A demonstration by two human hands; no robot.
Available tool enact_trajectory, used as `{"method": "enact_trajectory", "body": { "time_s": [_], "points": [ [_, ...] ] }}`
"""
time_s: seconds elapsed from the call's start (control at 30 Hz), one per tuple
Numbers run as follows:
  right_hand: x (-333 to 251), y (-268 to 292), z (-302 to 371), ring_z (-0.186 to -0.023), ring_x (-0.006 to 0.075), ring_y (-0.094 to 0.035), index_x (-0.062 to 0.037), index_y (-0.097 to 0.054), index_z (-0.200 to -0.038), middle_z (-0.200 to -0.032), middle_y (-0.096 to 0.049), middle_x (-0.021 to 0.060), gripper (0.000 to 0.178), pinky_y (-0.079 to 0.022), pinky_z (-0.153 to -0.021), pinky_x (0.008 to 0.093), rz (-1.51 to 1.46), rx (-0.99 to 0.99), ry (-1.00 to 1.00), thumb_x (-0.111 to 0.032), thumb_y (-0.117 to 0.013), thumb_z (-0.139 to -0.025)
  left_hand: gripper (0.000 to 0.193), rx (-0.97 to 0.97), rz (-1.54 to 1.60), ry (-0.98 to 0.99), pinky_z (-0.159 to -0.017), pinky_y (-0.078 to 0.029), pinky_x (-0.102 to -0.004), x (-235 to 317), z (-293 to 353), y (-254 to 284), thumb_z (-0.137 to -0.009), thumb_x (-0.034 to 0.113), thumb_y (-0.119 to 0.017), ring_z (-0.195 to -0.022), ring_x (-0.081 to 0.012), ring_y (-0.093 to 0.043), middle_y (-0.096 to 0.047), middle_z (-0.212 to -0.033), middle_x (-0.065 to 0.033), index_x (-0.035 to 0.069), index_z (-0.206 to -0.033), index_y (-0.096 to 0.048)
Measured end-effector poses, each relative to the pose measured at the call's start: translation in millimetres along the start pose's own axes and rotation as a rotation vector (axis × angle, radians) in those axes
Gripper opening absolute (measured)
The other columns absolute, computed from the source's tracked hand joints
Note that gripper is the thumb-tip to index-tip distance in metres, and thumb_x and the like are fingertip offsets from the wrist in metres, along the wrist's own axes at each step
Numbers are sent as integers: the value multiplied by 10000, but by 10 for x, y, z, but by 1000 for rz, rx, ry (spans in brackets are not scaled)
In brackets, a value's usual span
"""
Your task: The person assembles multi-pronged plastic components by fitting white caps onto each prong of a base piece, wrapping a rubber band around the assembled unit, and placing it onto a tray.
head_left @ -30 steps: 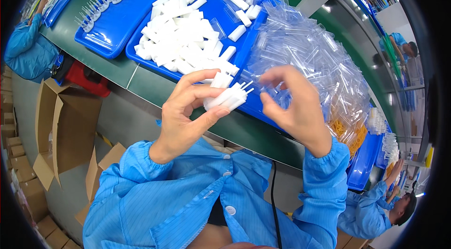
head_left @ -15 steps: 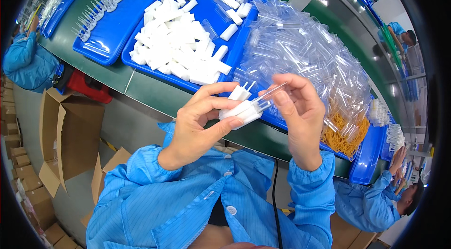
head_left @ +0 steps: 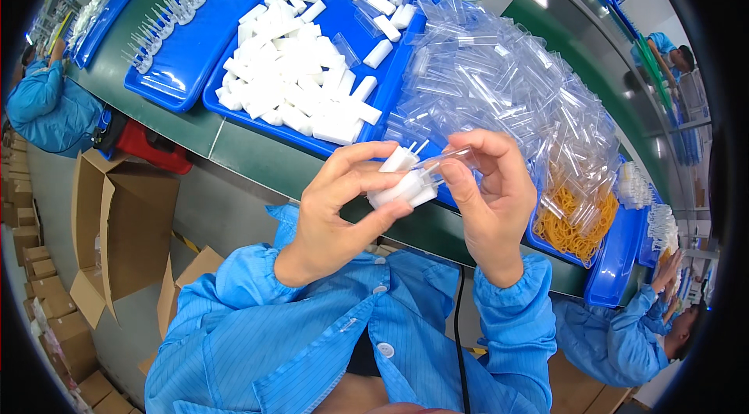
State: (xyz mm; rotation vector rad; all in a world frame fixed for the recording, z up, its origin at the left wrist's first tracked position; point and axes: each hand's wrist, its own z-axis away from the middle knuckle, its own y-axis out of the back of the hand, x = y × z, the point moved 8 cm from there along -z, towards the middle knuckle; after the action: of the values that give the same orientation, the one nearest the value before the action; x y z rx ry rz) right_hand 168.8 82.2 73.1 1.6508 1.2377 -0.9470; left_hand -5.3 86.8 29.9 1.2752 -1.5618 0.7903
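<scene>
My left hand (head_left: pixel 343 207) clamps a bundle of white pieces (head_left: pixel 402 184) above the desk (head_left: pixel 257 156) edge, prongs up and steady, I judge, so my right hand (head_left: pixel 491 195), pinching a clear tube (head_left: pixel 441 160), can meet them near the trays.

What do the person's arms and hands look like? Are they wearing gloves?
No gloves: both the left hand and the right hand are bare. The arms are covered by long bright blue sleeves with gathered, elastic-looking cuffs at the wrists. The sleeves belong to a blue work coat that closes down the front with white snap buttons.
</scene>
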Motion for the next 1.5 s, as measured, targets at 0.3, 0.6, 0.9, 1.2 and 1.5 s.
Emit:
{"method": "enact_trajectory", "body": {
  "time_s": [0.3, 0.6, 0.9, 1.2, 1.5],
  "points": [
    [93, -53, 16, -893, 166, -669, 24, -643, -1084, -1032, -652, 108, 233, -533, -825, 285, -157, -88, -259, -48, -725, -879, 235, -1, -114, -21, -869, -575, -314, 2, -12, 59, -815, -39, -744, -1096, -244, -646, -564, -1294, -191, -22, -1042, -688],
    [-35, -21, 130, -910, 175, -656, 0, -651, -1087, -1016, -659, 100, 225, -511, -907, 326, 160, -26, 179, -64, -726, -885, 254, 21, -102, -94, -908, -538, -352, 140, -16, -12, -798, 6, -760, -1129, -271, -636, -620, -1244, -167, 9, -1050, -725],
    [89, -41, 127, -941, 160, -646, 1, -659, -1099, -1034, -661, 98, 240, -506, -861, 301, -26, -67, -117, -68, -731, -880, 260, -33, -73, -58, -931, -550, -334, 117, -6, -28, -835, 2, -752, -1136, -258, -632, -589, -1269, -192, 0, -1094, -724],
    [46, 179, 13, -950, 146, -618, 16, -652, -1118, -1019, -678, 97, 271, -468, -894, 300, -150, 41, -98, -68, -740, -876, 298, -30, 471, 109, -992, -521, -380, 93, -44, 19, -847, -40, -716, -1198, -273, -588, -500, -1354, -216, -34, -1142, -673],
    [131, -30, 169, -1012, 144, -612, -1, -595, -1114, -1111, -649, 113, 367, -462, -918, 287, -205, -142, -167, -100, -806, -830, 340, -81, 70, -211, -929, -562, -327, 170, 66, 71, -752, -32, -816, -1141, -248, -623, -561, -1213, -139, 25, -1062, -689]
  ]
}}
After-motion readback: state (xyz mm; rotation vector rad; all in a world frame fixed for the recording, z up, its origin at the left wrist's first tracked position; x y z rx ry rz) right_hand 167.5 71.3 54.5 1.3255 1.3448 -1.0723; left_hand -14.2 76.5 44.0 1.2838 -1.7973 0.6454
